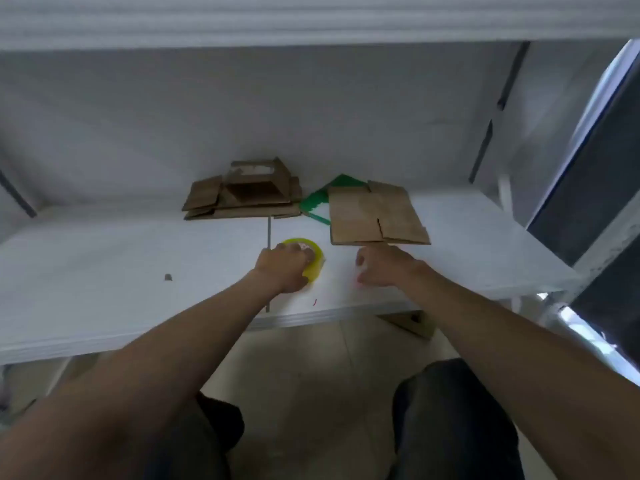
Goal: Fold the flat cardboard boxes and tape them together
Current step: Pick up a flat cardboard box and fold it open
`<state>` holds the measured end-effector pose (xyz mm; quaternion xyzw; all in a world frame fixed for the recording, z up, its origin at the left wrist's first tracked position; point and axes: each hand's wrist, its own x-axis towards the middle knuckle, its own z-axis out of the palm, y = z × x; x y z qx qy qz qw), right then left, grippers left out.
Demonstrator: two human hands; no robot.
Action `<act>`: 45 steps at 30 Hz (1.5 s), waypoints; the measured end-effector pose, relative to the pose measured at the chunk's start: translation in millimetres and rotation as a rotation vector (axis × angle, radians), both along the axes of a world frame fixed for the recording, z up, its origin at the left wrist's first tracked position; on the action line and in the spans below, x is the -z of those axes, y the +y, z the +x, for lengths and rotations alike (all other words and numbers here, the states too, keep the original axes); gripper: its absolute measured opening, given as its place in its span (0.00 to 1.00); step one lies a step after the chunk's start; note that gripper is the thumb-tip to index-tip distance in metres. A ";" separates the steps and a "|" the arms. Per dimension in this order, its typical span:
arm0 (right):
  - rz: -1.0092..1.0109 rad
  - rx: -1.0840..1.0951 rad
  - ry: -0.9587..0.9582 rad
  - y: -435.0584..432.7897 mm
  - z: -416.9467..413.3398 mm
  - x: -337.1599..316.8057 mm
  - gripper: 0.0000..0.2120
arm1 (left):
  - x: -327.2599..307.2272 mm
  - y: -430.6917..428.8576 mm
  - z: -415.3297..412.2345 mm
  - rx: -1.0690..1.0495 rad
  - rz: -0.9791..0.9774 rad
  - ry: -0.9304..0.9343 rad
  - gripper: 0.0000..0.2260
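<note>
On the white tabletop (138,265), left hand (282,268) has its grip clenched round the yellow tape roll (313,271), right hand (379,268) curled just beside the flat cardboard box (374,216), grip contents unclear (blur), stack of flat boxes (239,199) well behind.

A single head-worn wide-angle camera looks forward and down, close over the white table (104,258).
</note>
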<state>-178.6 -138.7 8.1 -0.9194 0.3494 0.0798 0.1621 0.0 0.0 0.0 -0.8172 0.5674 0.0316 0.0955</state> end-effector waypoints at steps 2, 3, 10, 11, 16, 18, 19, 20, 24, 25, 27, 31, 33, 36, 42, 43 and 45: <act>-0.010 -0.015 0.039 -3.1 10.9 10.8 0.22 | 3.7 -13.4 0.5 -0.001 -0.010 -0.049 0.24; -0.018 -0.023 0.055 -4.9 14.8 19.5 0.21 | 8.3 -19.4 0.0 -0.020 -0.026 -0.053 0.22; -0.122 0.023 0.005 -28.5 24.9 47.3 0.11 | 23.2 -44.8 -3.2 -0.134 -0.137 -0.118 0.21; -0.139 0.044 0.008 -33.4 24.0 48.5 0.11 | 24.7 -46.9 -2.4 -0.150 -0.137 -0.124 0.22; -0.203 0.148 0.032 -51.5 11.9 49.2 0.11 | 27.4 -53.5 2.2 -0.219 -0.127 -0.163 0.26; -0.230 0.194 0.043 -57.0 3.2 48.4 0.12 | 28.4 -56.8 1.6 -0.231 -0.131 -0.144 0.26; -0.243 0.211 0.049 -60.3 -1.7 48.3 0.12 | 28.0 -59.5 0.7 -0.233 -0.128 -0.128 0.26; -0.250 0.225 0.058 -63.0 -7.6 47.5 0.11 | 26.7 -62.2 -0.7 -0.227 -0.119 -0.117 0.27; -0.243 0.269 0.100 -73.0 -24.4 46.1 0.11 | 19.8 -72.6 -0.1 -0.222 -0.064 -0.126 0.25; -0.243 0.276 0.105 -74.2 -25.9 45.1 0.11 | 17.8 -73.6 2.9 -0.231 -0.044 -0.141 0.24; -0.257 0.283 0.093 -76.1 -25.0 41.9 0.10 | 13.7 -72.3 14.1 -0.257 -0.036 -0.179 0.22; -0.343 0.187 -0.074 -83.4 -4.2 36.6 0.08 | 9.8 -57.1 47.2 -0.349 -0.040 -0.199 0.20; -0.368 0.097 -0.093 -83.4 11.5 34.8 0.09 | 15.3 -46.6 59.5 -0.395 -0.004 -0.190 0.20; -0.342 0.023 -0.008 -77.1 32.2 35.4 0.08 | 26.7 -35.6 67.2 -0.438 0.019 -0.185 0.22; -0.383 0.015 0.129 -65.0 46.7 40.8 0.13 | 30.6 -33.2 76.2 -0.494 0.038 -0.213 0.21; -0.378 0.008 0.139 -64.0 46.6 42.0 0.14 | 30.3 -32.5 77.7 -0.508 0.047 -0.218 0.21; -0.364 0.003 0.152 -62.0 45.8 43.7 0.16 | 29.4 -31.5 78.7 -0.531 0.046 -0.216 0.21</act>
